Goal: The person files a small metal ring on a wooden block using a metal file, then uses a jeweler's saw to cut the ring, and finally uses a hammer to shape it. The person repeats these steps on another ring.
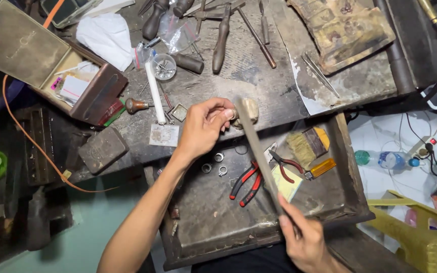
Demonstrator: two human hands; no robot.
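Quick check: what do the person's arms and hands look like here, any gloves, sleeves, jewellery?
Both are bare. The left hand has no glove, and its forearm is uncovered along all that shows, with no sleeve edge in view. The right hand is also ungloved; only the hand and wrist show at the bottom edge. No watch, bracelet or markings are visible on either. Rings on the fingers cannot be made out.

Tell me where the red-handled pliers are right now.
In the head view, the red-handled pliers lie in the open wooden drawer, just left of the long file that the right hand holds, below three small rings.
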